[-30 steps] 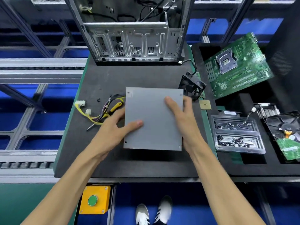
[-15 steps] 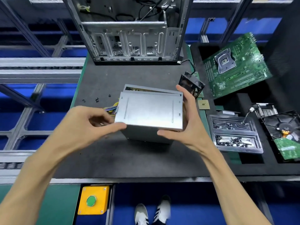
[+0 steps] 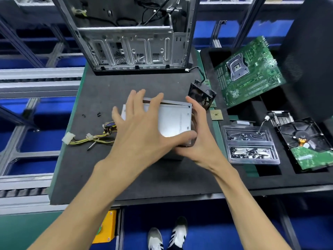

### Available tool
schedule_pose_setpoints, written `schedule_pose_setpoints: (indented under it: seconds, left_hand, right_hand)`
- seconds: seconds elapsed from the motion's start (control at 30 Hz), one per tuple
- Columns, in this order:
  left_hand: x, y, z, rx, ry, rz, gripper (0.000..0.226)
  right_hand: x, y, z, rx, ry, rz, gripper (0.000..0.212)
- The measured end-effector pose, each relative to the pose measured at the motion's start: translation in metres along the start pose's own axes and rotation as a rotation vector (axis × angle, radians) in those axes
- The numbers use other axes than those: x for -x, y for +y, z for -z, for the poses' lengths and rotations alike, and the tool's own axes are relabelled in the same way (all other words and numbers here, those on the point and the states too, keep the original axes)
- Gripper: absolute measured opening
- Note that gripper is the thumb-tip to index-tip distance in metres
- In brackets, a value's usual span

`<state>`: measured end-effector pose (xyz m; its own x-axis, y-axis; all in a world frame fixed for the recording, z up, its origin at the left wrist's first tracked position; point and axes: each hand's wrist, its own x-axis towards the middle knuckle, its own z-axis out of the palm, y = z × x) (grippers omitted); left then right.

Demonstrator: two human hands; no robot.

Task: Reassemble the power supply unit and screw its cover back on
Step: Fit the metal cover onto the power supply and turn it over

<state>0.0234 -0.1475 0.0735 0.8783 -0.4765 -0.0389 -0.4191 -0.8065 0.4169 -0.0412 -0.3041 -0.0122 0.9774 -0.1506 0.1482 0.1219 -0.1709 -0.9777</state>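
Note:
The grey metal power supply unit [image 3: 173, 121] stands on the dark foam mat [image 3: 100, 170] in the middle of the bench, its cover on top with a thin gap along the far edge. My left hand [image 3: 142, 130] lies spread over the cover with straight fingers, the thumb at the near right corner. My right hand [image 3: 200, 139] grips the unit's right side, fingers up the side wall. Its yellow and coloured cable bundle [image 3: 93, 136] trails out to the left. A screwdriver [image 3: 91, 146] lies under the cables.
An open computer case [image 3: 133, 33] stands at the back. To the right lie a black fan [image 3: 201, 95], a CPU chip [image 3: 216, 114], a green motherboard [image 3: 250, 73], a clear screw tray [image 3: 250, 147] and a hard drive [image 3: 306, 141]. Small black screws [image 3: 98, 114] dot the mat on the left.
The unit was lifted and turned from lying flat to standing on the mat. My left hand moved from its left corner onto the top of the cover, fingers spread.

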Motion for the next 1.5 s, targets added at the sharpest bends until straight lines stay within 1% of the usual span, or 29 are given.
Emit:
schedule_pose_setpoints:
  seconds: [0.07, 0.17, 0.33, 0.47, 0.53, 0.6, 0.63, 0.7, 0.73, 0.77, 0.8, 0.83, 0.87, 0.9, 0.93, 1.03, 1.27, 1.33, 1.5]
  left_hand:
    - [-0.002, 0.007, -0.003, -0.026, -0.015, 0.07, 0.125]
    - [-0.007, 0.011, -0.002, -0.061, -0.052, 0.11, 0.124]
    - [-0.012, 0.014, 0.0, -0.136, -0.121, 0.089, 0.113]
    - [-0.013, 0.012, 0.005, -0.132, -0.163, 0.072, 0.117]
    - [-0.012, 0.007, 0.008, -0.115, -0.173, 0.043, 0.121]
    - [-0.011, -0.007, 0.014, -0.023, -0.156, 0.036, 0.122]
    - [-0.011, -0.017, 0.017, 0.044, -0.125, 0.044, 0.122]
    - [-0.012, -0.04, 0.023, 0.177, -0.045, 0.113, 0.115]
    - [-0.012, -0.051, 0.026, 0.276, -0.012, 0.182, 0.108]
    - [-0.012, -0.06, 0.027, 0.412, -0.001, 0.259, 0.097]
    - [-0.012, -0.067, 0.028, 0.576, -0.012, 0.317, 0.08]
    - [-0.011, -0.072, 0.027, 0.719, -0.032, 0.348, 0.058]
    - [-0.01, -0.076, 0.026, 0.8, -0.054, 0.353, 0.037]
    - [-0.009, -0.079, 0.026, 0.825, -0.077, 0.336, 0.022]
    - [-0.008, -0.081, 0.025, 0.827, -0.094, 0.314, 0.018]
    - [-0.011, -0.082, 0.026, 0.86, -0.094, 0.284, 0.015]
    - [-0.014, -0.079, 0.024, 0.954, -0.036, 0.346, 0.009]
    - [-0.015, -0.08, 0.024, 0.964, -0.024, 0.335, 0.008]
    - [-0.018, -0.078, 0.023, 0.983, 0.052, 0.36, 0.005]
  right_hand:
    - [0.002, 0.0, -0.003, -0.007, 0.022, 0.003, 0.115]
    - [0.003, -0.001, -0.005, -0.022, 0.032, -0.004, 0.118]
    - [0.003, -0.003, -0.005, -0.042, 0.043, -0.014, 0.122]
    - [0.003, -0.006, 0.0, -0.043, -0.009, -0.012, 0.123]
    - [0.003, -0.005, 0.006, -0.058, -0.071, -0.037, 0.115]
    - [0.0, -0.004, 0.012, -0.116, -0.117, -0.085, 0.096]
    - [-0.002, -0.005, 0.014, -0.165, -0.111, -0.116, 0.085]
    - [-0.005, -0.008, 0.013, -0.259, -0.04, -0.181, 0.064]
    - [-0.007, -0.01, 0.012, -0.283, 0.003, -0.212, 0.058]
    - [-0.009, -0.012, 0.009, -0.292, 0.039, -0.244, 0.056]
    - [-0.012, -0.015, 0.005, -0.294, 0.061, -0.275, 0.057]
    - [-0.015, -0.017, 0.001, -0.296, 0.072, -0.3, 0.057]
    - [-0.018, -0.018, -0.002, -0.305, 0.08, -0.319, 0.052]
    - [-0.02, -0.019, -0.006, -0.322, 0.088, -0.334, 0.046]
    - [-0.022, -0.02, -0.009, -0.341, 0.104, -0.345, 0.039]
    - [-0.024, -0.022, -0.016, -0.39, 0.167, -0.364, 0.026]
    - [-0.022, -0.023, -0.019, -0.429, 0.212, -0.372, 0.028]
    - [-0.022, -0.023, -0.02, -0.443, 0.219, -0.368, 0.028]
    - [-0.023, -0.024, -0.022, -0.435, 0.24, -0.33, 0.025]
